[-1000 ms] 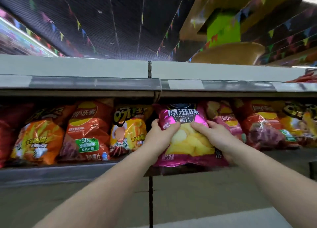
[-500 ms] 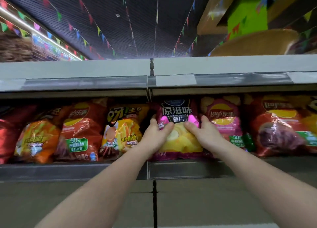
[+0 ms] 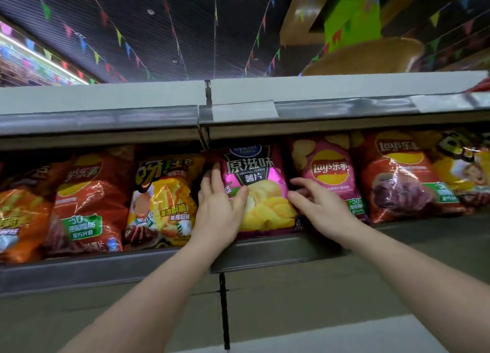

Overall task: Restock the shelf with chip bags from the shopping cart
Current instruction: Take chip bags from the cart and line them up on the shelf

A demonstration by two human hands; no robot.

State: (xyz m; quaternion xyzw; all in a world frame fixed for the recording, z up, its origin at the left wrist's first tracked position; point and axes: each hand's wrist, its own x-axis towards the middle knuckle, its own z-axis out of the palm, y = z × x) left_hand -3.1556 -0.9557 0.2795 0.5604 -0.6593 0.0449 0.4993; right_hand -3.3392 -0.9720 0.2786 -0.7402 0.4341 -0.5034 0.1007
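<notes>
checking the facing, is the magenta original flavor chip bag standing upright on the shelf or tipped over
Upright: the glossy magenta chip bag stands on the grey metal shelf, label readable, between the yellow bag and pink bag.

Colored bunting (image 3: pixel 119 38) across dark ceiling (image 3: pixel 185 21), green block (image 3: pixel 352 21) top rt

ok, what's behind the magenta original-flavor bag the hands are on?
Cannot tell. The magenta bag stands upright on the shelf, filling its slot; only dark gaps show at its sides. Left hand and right hand cover its lower edges.
</notes>
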